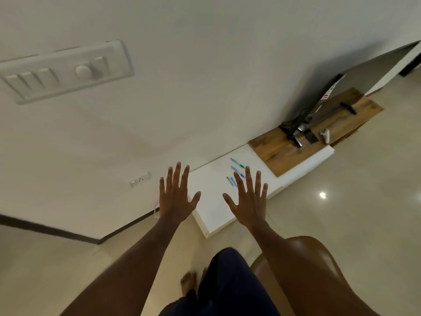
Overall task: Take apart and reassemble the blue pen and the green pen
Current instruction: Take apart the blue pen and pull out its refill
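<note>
Several blue and green pens lie side by side on a low white cabinet top (211, 201). A green pen (237, 163) is the farthest, a blue pen (235, 169) lies just nearer, and a third pen (230, 180) is partly hidden behind my right fingers. My left hand (176, 197) is stretched out flat with fingers spread, over the cabinet's left edge. My right hand (249, 201) is spread the same way, its fingertips overlapping the nearest pens in view. Both hands hold nothing.
A wooden shelf (280, 151) adjoins the white top on the right, carrying a leaning TV (330, 94), cables, a dark phone (311, 136) and a white controller (325, 134). A switch panel (66, 70) and a wall socket (140, 179) are on the wall. Tiled floor surrounds.
</note>
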Available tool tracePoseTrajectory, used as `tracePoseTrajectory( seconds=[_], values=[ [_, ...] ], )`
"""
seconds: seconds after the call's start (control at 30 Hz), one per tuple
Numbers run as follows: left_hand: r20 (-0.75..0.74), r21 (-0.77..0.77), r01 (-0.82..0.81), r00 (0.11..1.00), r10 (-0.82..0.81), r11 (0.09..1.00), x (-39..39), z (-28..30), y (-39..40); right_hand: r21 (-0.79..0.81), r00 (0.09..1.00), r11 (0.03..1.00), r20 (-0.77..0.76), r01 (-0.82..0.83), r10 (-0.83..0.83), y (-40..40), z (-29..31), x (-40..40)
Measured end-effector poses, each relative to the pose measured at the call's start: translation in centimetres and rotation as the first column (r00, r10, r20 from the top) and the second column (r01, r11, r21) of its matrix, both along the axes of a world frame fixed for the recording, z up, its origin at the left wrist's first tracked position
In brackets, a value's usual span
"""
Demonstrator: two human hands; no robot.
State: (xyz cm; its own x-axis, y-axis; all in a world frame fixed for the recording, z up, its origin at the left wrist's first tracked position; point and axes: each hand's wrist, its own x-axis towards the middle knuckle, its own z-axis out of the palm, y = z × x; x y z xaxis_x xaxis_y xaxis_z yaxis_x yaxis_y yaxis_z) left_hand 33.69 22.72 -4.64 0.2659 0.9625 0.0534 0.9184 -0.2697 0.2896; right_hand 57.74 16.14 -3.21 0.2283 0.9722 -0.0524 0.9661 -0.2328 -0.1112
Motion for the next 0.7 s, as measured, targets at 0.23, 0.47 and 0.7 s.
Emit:
tracePoseTrajectory(
  seconds=[0.23,0.47,0.7],
  values=[
    [0.015,0.002,-0.029,0.999,0.029,1.0,4.4,-1.3,4.7,0.012,0.999,1.0,-0.038,0.019,-0.019,5.6,-0.9,5.3],
    [-0.007,-0.048,-0.166,0.986,0.166,0.985,12.0,-6.5,10.9,-0.01,0.989,0.99,-0.022,-0.144,0.144,14.9,-6.5,13.2],
    [-0.072,-0.144,-0.296,0.955,0.288,0.944,22.9,-11.7,14.1,-0.154,0.95,0.939,-0.095,-0.308,0.296,23.1,-10.7,22.6]
  ],
)
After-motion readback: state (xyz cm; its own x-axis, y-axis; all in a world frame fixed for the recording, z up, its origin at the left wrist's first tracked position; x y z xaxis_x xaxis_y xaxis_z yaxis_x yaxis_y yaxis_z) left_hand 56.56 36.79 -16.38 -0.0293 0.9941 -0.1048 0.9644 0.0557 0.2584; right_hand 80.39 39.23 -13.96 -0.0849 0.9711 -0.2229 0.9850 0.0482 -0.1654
